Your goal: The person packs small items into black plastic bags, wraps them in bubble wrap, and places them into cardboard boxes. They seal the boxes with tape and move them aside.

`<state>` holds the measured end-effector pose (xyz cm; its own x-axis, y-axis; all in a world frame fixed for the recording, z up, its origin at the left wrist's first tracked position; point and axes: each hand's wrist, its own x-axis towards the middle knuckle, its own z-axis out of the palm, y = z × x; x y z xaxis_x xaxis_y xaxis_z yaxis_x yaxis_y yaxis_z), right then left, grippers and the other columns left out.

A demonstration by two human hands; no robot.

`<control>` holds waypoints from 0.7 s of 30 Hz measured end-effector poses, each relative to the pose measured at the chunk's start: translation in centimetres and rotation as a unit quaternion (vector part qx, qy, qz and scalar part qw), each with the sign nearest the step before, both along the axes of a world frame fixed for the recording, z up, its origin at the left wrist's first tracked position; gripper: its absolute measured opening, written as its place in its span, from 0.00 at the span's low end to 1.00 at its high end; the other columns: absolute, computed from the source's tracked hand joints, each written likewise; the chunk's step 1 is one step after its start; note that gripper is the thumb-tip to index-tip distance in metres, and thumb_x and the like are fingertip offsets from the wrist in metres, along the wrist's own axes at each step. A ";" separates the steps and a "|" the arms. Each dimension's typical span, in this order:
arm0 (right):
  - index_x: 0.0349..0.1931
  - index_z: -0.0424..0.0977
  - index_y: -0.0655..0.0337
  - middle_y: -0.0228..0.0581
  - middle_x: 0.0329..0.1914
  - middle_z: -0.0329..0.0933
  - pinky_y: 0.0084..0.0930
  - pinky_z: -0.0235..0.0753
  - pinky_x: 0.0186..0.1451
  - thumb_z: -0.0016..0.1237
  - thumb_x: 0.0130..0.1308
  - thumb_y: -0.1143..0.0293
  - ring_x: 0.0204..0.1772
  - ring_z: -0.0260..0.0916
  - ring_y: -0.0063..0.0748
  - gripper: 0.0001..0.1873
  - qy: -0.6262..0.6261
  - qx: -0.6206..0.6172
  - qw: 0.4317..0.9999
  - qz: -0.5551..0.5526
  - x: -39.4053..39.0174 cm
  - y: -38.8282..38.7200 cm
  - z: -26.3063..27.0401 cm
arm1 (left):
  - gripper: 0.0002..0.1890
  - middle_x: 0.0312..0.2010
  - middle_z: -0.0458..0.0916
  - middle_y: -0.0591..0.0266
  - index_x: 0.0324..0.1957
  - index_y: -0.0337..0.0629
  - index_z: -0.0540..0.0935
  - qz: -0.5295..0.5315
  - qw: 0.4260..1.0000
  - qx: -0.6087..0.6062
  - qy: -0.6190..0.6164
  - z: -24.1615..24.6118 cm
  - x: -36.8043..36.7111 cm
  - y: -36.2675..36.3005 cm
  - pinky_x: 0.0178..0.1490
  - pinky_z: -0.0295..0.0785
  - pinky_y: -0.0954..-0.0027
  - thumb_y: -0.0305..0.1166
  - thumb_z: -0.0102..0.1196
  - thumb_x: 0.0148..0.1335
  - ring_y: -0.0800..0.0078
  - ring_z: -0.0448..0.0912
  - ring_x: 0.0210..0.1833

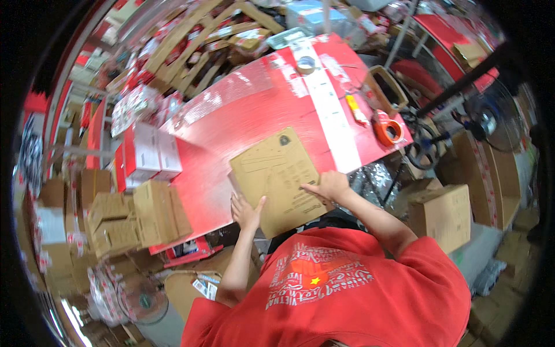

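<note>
A flat brown cardboard box (277,182) with dark printed drawings and writing lies tilted over the near edge of the red table (208,143). My right hand (331,187) grips its right edge, with the thumb on the printed face and the other fingers out of sight beneath. At the lower left edge, my left hand (248,212) rests against the box's side, its thumb up by the face and its fingers spread along the side. Both hands seem to support the box between them. Its underside is hidden.
White and red boxes (149,152) stand at the table's left, with brown cartons (158,212) nearer me. Towards the right are a white paper strip (331,117), a tape roll (305,65), a yellow-handled cutter (355,109) and orange tape (387,131). A fan (492,119) stands beyond.
</note>
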<state>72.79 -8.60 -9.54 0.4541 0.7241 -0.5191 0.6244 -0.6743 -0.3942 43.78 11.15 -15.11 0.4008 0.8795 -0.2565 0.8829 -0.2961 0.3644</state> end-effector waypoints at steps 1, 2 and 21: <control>0.54 0.83 0.70 0.62 0.41 0.89 0.56 0.85 0.52 0.50 0.60 0.14 0.46 0.89 0.60 0.57 -0.002 -0.031 0.999 0.038 0.7 -0.3 0.2 | 0.56 0.85 0.53 0.32 0.83 0.39 0.62 0.010 1.000 0.011 0.027 -0.7 0.4 -0.6 0.85 0.52 0.34 0.69 0.65 0.67 0.37 0.49 0.89; 0.49 0.85 0.69 0.60 0.41 0.89 0.56 0.85 0.49 0.50 0.62 0.15 0.46 0.89 0.60 0.54 -0.008 -0.019 0.997 0.068 1.8 -0.5 0.2 | 0.58 0.86 0.50 0.32 0.85 0.40 0.57 0.001 0.999 0.051 -0.013 -1.2 0.6 -1.0 0.86 0.50 0.34 0.68 0.65 0.67 0.36 0.47 0.89; 0.60 0.71 0.65 0.62 0.51 0.86 0.42 0.85 0.54 0.68 0.69 0.66 0.56 0.88 0.57 0.25 -0.013 0.409 0.873 -0.264 -8.8 -10.5 8.8 | 0.34 0.58 0.88 0.50 0.63 0.32 0.84 -0.199 0.700 -0.603 -0.327 9.2 11.5 -1.0 0.66 0.81 0.59 0.58 0.41 0.88 0.64 0.85 0.63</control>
<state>63.99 -19.11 -0.72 0.8411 0.5334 0.0891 0.3264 -0.3695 -0.8700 55.23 10.11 -5.87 0.9308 -0.0322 -0.3640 0.3459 0.3992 0.8491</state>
